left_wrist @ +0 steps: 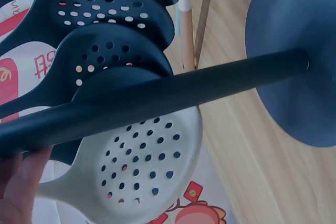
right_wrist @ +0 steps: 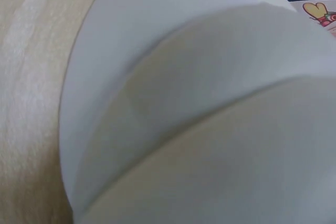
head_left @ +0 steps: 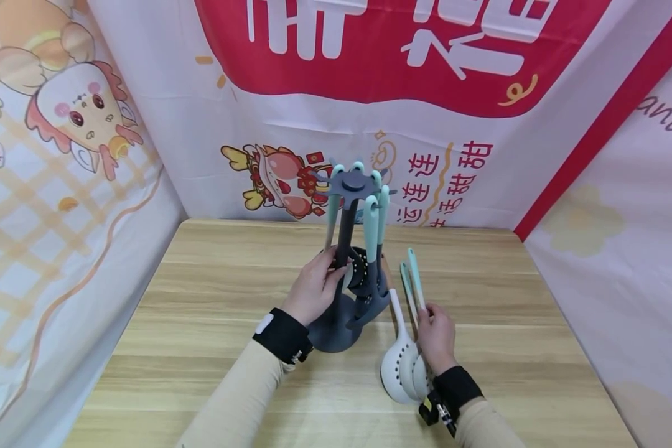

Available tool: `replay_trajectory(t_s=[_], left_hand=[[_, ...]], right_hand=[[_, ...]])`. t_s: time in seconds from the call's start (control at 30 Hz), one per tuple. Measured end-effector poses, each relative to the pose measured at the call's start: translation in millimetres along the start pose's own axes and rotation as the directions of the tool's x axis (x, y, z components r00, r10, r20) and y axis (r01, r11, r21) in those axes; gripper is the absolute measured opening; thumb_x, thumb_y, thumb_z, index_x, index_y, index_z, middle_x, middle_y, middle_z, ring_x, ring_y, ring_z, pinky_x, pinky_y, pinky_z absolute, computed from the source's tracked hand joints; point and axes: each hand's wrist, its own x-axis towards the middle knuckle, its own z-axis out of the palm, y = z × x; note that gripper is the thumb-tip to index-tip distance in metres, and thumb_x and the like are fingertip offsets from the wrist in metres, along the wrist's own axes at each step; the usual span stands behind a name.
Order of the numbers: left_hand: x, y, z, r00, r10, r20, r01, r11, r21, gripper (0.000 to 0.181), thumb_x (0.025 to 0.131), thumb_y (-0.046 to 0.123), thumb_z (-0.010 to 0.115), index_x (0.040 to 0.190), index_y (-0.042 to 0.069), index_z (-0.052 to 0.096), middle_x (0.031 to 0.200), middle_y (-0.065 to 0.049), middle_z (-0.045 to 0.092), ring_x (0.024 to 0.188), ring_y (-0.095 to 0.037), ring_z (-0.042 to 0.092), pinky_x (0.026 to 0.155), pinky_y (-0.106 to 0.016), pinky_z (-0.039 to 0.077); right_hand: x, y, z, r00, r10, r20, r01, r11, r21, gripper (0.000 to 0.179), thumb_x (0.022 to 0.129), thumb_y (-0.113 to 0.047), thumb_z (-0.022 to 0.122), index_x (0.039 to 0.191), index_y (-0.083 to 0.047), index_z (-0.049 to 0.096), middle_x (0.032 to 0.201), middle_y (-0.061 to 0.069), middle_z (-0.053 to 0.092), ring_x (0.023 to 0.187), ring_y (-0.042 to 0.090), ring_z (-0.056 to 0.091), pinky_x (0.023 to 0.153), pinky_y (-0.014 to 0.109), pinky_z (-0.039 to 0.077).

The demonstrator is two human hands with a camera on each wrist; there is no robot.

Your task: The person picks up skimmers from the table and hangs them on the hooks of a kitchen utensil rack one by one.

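Beige fabric sleeves [head_left: 235, 389], curled hands [head_left: 315, 289] [head_left: 437, 339], left gripping cylindrical post [head_left: 346, 229], right pinching slim handle [head_left: 417, 279]

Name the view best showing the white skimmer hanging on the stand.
Left wrist: the skimmer appears close, its holes clear, partly behind the pole. Head shows it mostly hidden; right wrist, not at all.

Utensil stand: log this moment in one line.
left hand: grips utensil stand; right hand: holds mint-tipped utensil; white perforated skimmer: on table; dark perforated skimmers: hanging
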Motion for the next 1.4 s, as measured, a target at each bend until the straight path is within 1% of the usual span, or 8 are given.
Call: replay_trajectory(t_s=[0.13,0.3,0.53,0.67,0.93,1.03,1.2,1.4], left_hand=[[0.8,-0.8,-1.2,0.999,-0.025,0.047,0.028,0.998,-0.052,0.024,0.102,0.006,0.052,0.126,0.0,0.053,0.119,-0.016,0.068,0.111,-0.027,0.067,0.094,-0.042,0.055],[1.0,-0.5,-2.8,0.999,-0.021,0.034,0.022,0.999,-0.031,0.022,0.1,0.009,0.056,0.121,0.003,0.057,0.111,-0.015,0.071,0.102,-0.026,0.071,0.09,-0.042,0.057],[-2.6,0.7,-1.2,1.0,0.0,-0.021,-0.001,1.0,-0.02,0.023,0.098,0.01,0.061,0.118,0.001,0.063,0.105,-0.013,0.075,0.096,-0.024,0.074,0.085,-0.039,0.059],[-4.8,1.4,0.9,0.998,0.014,-0.067,-0.015,1.0,-0.003,0.025,0.096,0.01,0.063,0.119,-0.001,0.065,0.103,-0.014,0.075,0.092,-0.024,0.075,0.08,-0.038,0.06],[-7.5,3.4,7.2,0.988,0.014,-0.155,-0.003,0.998,0.066,0.027,0.091,0.01,0.071,0.116,0.003,0.069,0.101,-0.012,0.076,0.091,-0.024,0.074,0.076,-0.037,0.06],[-8.6,4.2,9.2,0.984,0.001,-0.179,0.013,0.997,0.082,0.028,0.09,0.011,0.072,0.116,0.002,0.07,0.101,-0.013,0.076,0.089,-0.025,0.074,0.074,-0.037,0.061],[-10.4,7.0,10.3,0.979,-0.024,-0.203,0.043,0.995,0.089,0.029,0.09,0.017,0.072,0.116,0.003,0.07,0.102,-0.012,0.076,0.091,-0.024,0.075,0.075,-0.035,0.061],[-11.3,9.7,10.9,0.968,0.0,-0.251,0.025,0.995,0.094,0.029,0.087,0.018,0.075,0.113,0.007,0.072,0.1,-0.009,0.077,0.092,-0.022,0.075,0.077,-0.034,0.06]], right_hand=[[-3.9,0,-2,1.0,-0.012,-0.023,0.012,1.0,0.002,0.029,0.102,-0.014,0.052,0.122,0.005,0.061,0.099,0.017,0.06,0.074,0.023,0.055,0.055,0.023,0.043],[-8.4,0,-4,0.999,-0.023,-0.038,0.023,0.999,0.025,0.028,0.102,-0.015,0.053,0.12,0.004,0.062,0.095,0.016,0.06,0.069,0.02,0.052,0.051,0.024,0.042],[-14.9,-1,-5,0.999,-0.036,-0.032,0.037,0.998,0.053,0.027,0.102,-0.013,0.054,0.121,0.004,0.063,0.095,0.016,0.06,0.067,0.017,0.051,0.051,0.023,0.042],[-17.9,-2,-9,0.997,-0.03,-0.07,0.036,0.996,0.08,0.027,0.101,-0.013,0.054,0.12,0.004,0.063,0.097,0.017,0.061,0.067,0.017,0.05,0.051,0.023,0.04],[-22.6,-2,-22,0.993,0.056,-0.099,-0.041,0.988,0.148,0.029,0.103,-0.018,0.052,0.121,0.002,0.062,0.098,0.015,0.059,0.07,0.016,0.049,0.055,0.023,0.041],[-26.0,-3,-28,0.988,0.068,-0.136,-0.045,0.986,0.161,0.03,0.103,-0.019,0.052,0.122,0.002,0.062,0.099,0.015,0.059,0.071,0.015,0.048,0.055,0.022,0.04],[-30.9,-6,-35,0.98,0.05,-0.191,-0.018,0.986,0.168,0.03,0.103,-0.02,0.053,0.122,0.002,0.062,0.1,0.015,0.06,0.073,0.011,0.048,0.057,0.02,0.04],[-33.1,-10,-42,0.971,-0.005,-0.241,0.052,0.98,0.191,0.026,0.1,-0.016,0.058,0.116,0.003,0.065,0.092,0.013,0.061,0.067,0.006,0.047,0.055,0.019,0.04]])
